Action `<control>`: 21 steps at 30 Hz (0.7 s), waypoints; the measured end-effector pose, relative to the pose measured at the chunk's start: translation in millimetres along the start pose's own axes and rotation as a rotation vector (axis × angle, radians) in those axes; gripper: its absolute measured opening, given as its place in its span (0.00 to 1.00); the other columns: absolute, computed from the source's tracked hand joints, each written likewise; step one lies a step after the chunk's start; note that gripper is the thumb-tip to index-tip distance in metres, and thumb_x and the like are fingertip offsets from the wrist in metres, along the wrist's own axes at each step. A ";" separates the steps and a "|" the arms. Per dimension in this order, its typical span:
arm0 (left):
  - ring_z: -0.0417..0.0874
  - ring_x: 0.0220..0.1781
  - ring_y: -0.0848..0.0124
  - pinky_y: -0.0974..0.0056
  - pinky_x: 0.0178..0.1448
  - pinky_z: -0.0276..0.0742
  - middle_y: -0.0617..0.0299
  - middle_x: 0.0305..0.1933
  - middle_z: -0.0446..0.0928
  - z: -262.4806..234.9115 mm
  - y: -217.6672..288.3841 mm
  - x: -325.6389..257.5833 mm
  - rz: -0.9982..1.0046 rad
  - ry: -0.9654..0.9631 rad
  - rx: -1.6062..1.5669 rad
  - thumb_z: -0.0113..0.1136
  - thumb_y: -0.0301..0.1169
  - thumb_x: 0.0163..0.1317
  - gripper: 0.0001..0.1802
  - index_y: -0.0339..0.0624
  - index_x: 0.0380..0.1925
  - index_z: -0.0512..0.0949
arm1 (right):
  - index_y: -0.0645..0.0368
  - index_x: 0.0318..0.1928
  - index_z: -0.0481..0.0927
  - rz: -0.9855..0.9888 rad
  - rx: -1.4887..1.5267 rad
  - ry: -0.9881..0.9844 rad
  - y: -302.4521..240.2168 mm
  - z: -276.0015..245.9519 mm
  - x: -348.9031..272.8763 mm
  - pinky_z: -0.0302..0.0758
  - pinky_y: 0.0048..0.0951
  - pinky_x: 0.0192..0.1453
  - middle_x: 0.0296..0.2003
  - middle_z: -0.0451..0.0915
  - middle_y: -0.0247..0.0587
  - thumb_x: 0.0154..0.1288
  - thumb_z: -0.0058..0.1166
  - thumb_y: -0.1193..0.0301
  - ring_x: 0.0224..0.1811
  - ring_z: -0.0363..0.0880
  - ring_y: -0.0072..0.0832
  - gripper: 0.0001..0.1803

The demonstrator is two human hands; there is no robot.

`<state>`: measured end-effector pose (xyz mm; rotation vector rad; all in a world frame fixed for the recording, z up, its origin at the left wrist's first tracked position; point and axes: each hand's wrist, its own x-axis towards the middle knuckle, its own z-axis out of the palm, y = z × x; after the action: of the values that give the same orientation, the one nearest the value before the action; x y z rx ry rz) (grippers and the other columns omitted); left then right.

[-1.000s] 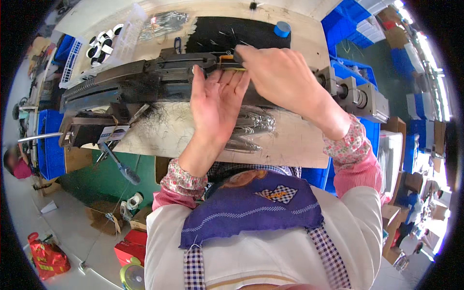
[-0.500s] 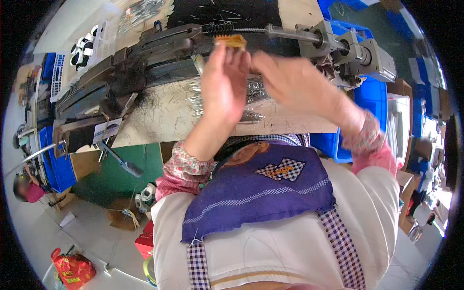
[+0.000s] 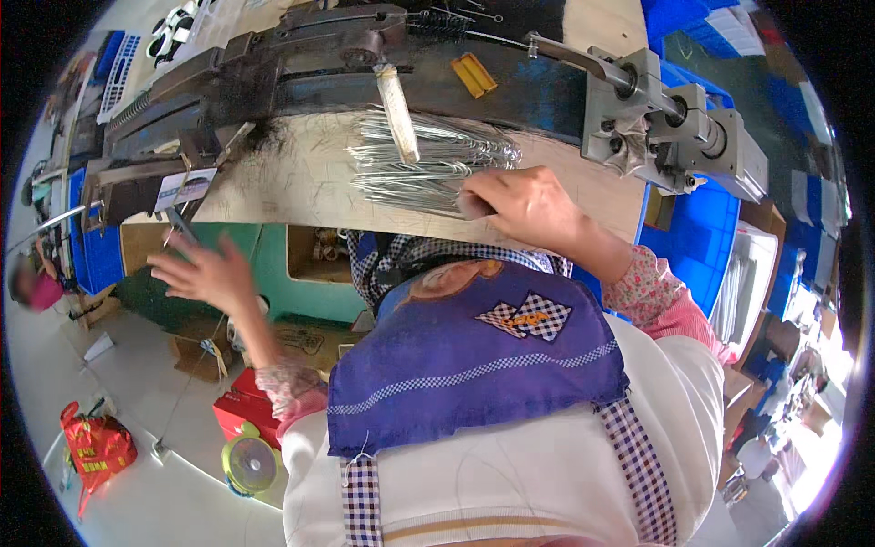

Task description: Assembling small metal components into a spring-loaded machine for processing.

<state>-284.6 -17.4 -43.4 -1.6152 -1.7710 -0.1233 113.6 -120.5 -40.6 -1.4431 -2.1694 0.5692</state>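
My left hand (image 3: 205, 276) is in the air near the bench's front left edge, fingers spread and holding nothing. Close above it is a metal lever (image 3: 180, 223) on the machine. My right hand (image 3: 533, 208) is at the lower right of a pile of silver wire pieces (image 3: 415, 173), many with looped ends. Its thumb and fingers are pinched together against the pile; what they hold is hidden. Across the far side, a black-bristled twisted-wire brush (image 3: 439, 24) stretches between the dark machine arm (image 3: 319, 41) and the grey clamp unit (image 3: 629, 87).
A yellow grooved block (image 3: 474, 75) lies on the dark machine bed. One flat metal strip (image 3: 398, 114) juts over the wires. Blue crates (image 3: 685, 214) stand right of the bench (image 3: 296, 178). A red bag (image 3: 98, 451) and red box (image 3: 244, 407) are at the lower left.
Both hands have come away from the brush area. My left hand has swung left and down and is spread; my right has dropped to the wire pile. The view has shifted slightly.
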 end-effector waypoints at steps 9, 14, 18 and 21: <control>0.73 0.61 0.46 0.50 0.60 0.71 0.36 0.61 0.68 18.2 -23.8 -9.7 -0.442 -0.346 -0.611 0.61 0.38 0.58 0.45 0.37 0.70 0.48 | 0.60 0.38 0.77 0.437 0.312 0.174 -0.9 34.8 -2.3 0.77 0.41 0.34 0.28 0.80 0.51 0.61 0.55 0.64 0.31 0.81 0.46 0.12; 0.74 0.60 0.48 0.54 0.62 0.70 0.40 0.61 0.70 -60.0 61.2 15.6 0.099 0.226 -0.645 0.58 0.32 0.61 0.33 0.29 0.63 0.60 | 0.62 0.40 0.77 0.767 0.393 0.254 -5.8 2.4 -30.3 0.74 0.33 0.33 0.26 0.80 0.49 0.64 0.53 0.66 0.28 0.80 0.36 0.12; 0.73 0.62 0.58 0.56 0.67 0.64 0.42 0.64 0.67 -133.1 104.7 42.7 0.419 -0.054 -1.726 0.55 0.27 0.64 0.29 0.29 0.63 0.62 | 0.61 0.39 0.76 0.770 0.296 0.501 -23.5 -81.7 -65.2 0.65 0.17 0.29 0.28 0.74 0.34 0.65 0.54 0.74 0.27 0.68 0.13 0.05; 0.76 0.57 0.64 0.60 0.63 0.68 0.47 0.57 0.73 -183.9 165.6 51.5 0.727 0.060 -2.159 0.56 0.29 0.64 0.28 0.30 0.63 0.63 | 0.62 0.37 0.76 0.486 0.326 0.566 -72.7 -131.0 -36.4 0.65 0.17 0.27 0.26 0.72 0.30 0.65 0.52 0.77 0.25 0.69 0.13 0.02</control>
<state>-52.9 -35.9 55.8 -3.2039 -0.2326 -2.1651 149.8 -170.0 100.9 -1.6920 -1.2371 0.5559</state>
